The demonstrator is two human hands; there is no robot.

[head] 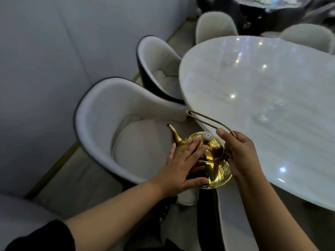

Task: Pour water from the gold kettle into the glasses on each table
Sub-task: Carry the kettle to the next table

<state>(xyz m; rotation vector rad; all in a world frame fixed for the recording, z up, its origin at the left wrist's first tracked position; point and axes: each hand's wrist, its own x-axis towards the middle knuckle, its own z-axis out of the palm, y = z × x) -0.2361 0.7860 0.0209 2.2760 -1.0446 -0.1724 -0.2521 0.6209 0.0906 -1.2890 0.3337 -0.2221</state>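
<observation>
Two grips on the gold kettle [215,160]: the right grip [241,156] curls round the foot of its wire handle [208,120]; the left grip [183,167] lies flat, fingers straight, on the lid side; the kettle hangs between them, off the surface [253,78]; its spout [175,134] points ahead-left, past the left grip, away from the white surface spreading beyond the right grip, the nearer one; blurred shapes [272,107] there may be glasses; I'd judge a rightward swing comes first; chairs [112,109] and pale wall [36,69] sit left.

Kettle [215,169] above chair [108,105], left of table [226,87] seemingly bearing glasses [272,108].
</observation>
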